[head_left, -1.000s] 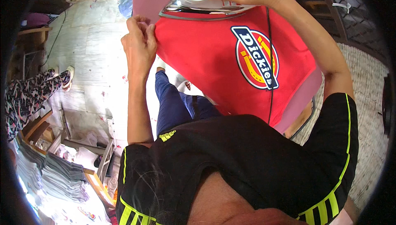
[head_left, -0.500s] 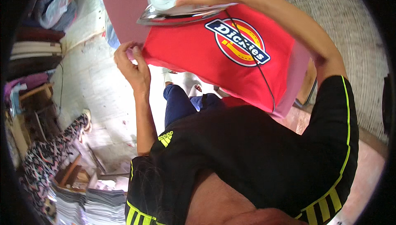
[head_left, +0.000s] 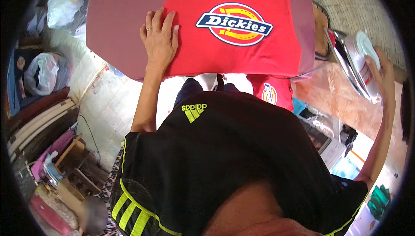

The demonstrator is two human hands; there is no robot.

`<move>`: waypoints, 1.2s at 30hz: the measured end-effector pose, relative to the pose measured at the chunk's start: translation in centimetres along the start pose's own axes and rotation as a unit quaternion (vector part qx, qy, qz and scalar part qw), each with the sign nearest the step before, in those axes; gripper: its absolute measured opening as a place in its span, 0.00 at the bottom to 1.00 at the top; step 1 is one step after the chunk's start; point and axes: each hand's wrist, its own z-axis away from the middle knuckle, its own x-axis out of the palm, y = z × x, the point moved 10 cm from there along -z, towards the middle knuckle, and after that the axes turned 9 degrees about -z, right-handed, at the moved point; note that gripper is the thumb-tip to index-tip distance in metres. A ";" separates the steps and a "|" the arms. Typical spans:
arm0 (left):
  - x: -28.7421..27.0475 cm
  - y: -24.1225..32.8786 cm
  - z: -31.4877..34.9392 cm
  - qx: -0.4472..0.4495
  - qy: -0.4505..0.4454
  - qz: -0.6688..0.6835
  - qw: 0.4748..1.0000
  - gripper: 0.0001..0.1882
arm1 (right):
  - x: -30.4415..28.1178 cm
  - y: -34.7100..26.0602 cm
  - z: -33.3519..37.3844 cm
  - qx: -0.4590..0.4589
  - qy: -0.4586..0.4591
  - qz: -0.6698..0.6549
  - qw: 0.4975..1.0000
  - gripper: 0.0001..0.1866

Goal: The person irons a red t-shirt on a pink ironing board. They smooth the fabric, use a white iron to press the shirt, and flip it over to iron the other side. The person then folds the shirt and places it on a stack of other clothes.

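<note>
A red shirt [head_left: 186, 52] with a round printed badge [head_left: 235, 25] on its chest lies spread on a mauve-covered ironing board [head_left: 123, 24]. My left hand [head_left: 161, 41] rests flat on the shirt's left side, fingers a little apart, a ring on one finger. Off the board's right end, my right hand [head_left: 384, 75] grips an iron [head_left: 361, 61] by its handle. The iron is tipped up, its shiny soleplate side facing the board. A thin dark cord [head_left: 302, 75] runs from the board's near edge toward the right.
Another red printed garment [head_left: 272, 92] hangs below the board's near edge. Plastic bags [head_left: 43, 73] and a wooden frame [head_left: 71, 156] stand at the left. A person [head_left: 93, 214] is partly visible at the lower left. A ridged grey-beige surface [head_left: 354, 2] lies at the upper right.
My right hand has carried the iron from the board's left part to beyond its right end. My left hand has moved from the shirt's edge onto it. The shirt now looks straighter.
</note>
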 end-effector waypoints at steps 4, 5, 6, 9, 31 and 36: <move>1.4 0.1 0.2 0.020 -0.026 -0.044 0.998 0.21 | 5.5 -1.5 5.0 0.025 -0.023 -0.108 0.994 0.17; 1.6 0.2 0.2 0.023 -0.026 -0.056 0.998 0.22 | 7.8 -2.5 5.6 0.025 -0.048 -0.129 0.990 0.16; 1.8 0.2 0.1 0.026 -0.024 -0.050 0.998 0.22 | 10.7 -3.3 6.2 0.030 -0.079 -0.179 0.980 0.15; 1.9 0.5 -0.1 0.032 -0.018 -0.041 0.998 0.21 | 18.4 -7.5 6.8 0.028 -0.145 -0.242 0.959 0.13; 0.2 -3.9 0.6 -0.074 0.060 0.291 0.952 0.17 | 28.8 -26.5 2.2 -0.121 -0.068 -0.333 0.933 0.24; -0.3 -3.8 0.4 -0.061 0.061 0.283 0.955 0.15 | 28.7 -28.8 0.2 -0.137 -0.083 -0.306 0.939 0.24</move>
